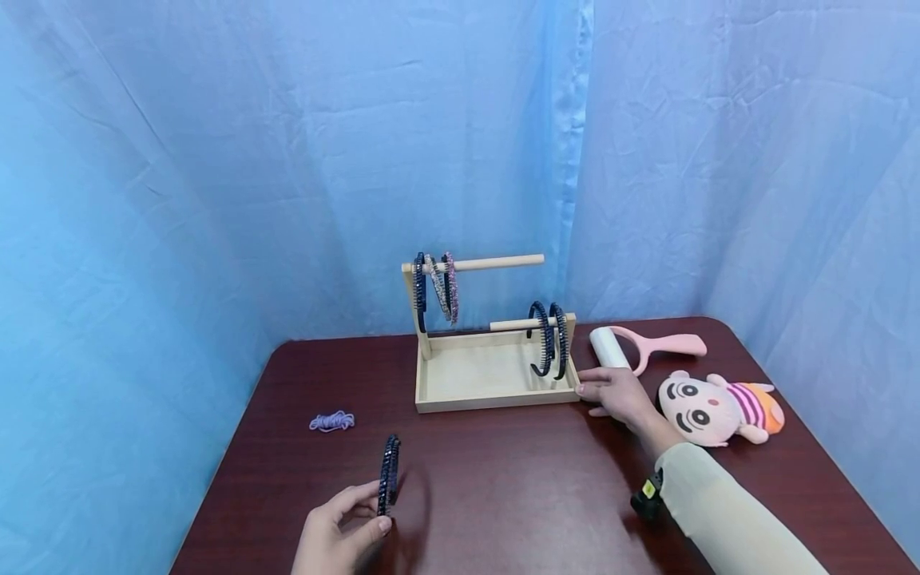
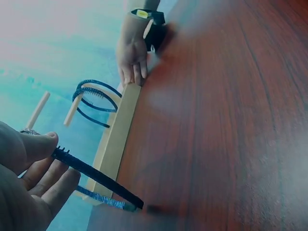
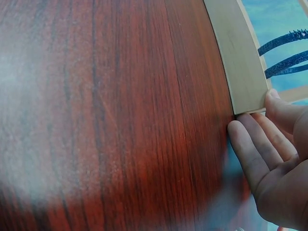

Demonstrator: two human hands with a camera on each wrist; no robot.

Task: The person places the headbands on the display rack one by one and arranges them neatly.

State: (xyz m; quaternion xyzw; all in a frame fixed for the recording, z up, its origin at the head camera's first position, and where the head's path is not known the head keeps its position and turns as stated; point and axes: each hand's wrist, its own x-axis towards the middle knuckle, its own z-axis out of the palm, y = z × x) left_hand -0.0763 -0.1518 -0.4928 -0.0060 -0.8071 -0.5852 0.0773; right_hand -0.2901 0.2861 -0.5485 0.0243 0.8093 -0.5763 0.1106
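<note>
My left hand grips a black beaded headband with small teeth between thumb and fingers, above the table in front of the rack. In the left wrist view the headband slants away from the fingertips. A pale wooden headband rack has a tray base and two pegs. On its upper left peg hang a black headband and two glittery ones; two black headbands hang on the lower right peg. With straight fingers, my right hand touches the tray's right front corner.
A purple bundle of cord lies on the dark red table at left. Right of the rack are a pink-handled roller and a plush doll. Blue curtains enclose the table's back and sides.
</note>
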